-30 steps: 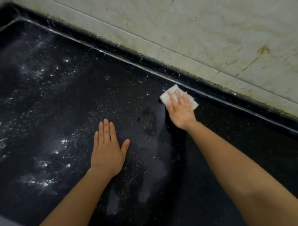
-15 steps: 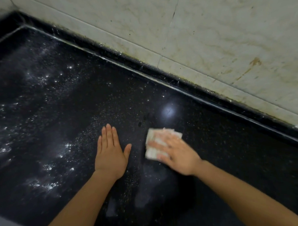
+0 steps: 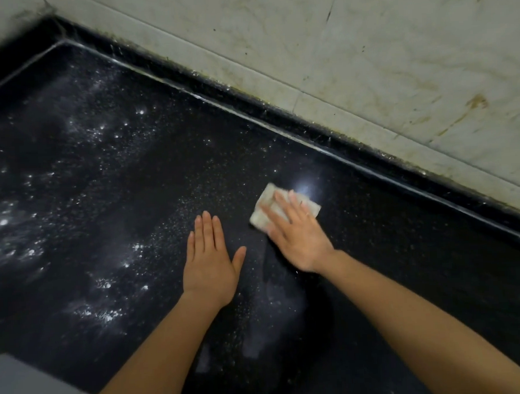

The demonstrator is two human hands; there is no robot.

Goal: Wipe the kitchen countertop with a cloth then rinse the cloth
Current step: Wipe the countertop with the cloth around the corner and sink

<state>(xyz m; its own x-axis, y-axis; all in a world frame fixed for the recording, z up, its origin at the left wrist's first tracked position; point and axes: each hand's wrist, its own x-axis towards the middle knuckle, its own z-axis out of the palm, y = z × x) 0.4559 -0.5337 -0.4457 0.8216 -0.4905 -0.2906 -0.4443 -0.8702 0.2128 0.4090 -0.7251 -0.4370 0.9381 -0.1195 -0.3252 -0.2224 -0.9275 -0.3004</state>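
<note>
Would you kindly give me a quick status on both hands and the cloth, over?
Left hand flat on the countertop, fingers straight. Right hand presses the cloth down. White powder lies left of both hands.

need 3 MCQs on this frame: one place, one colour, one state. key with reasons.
1. Where is the cloth?
A. draped on a tap
B. under the right hand
C. folded on a shelf

2. What colour is the countertop?
A. white
B. black
C. red

3. How is the left hand?
A. flat, fingers straight, holding nothing
B. clenched in a fist
C. pinching a sponge

1 B: straight fingers press it onto the countertop.
2 B: the surface is black under scattered white powder.
3 A: its palm lies flat on the countertop, apart from the cloth.
</note>
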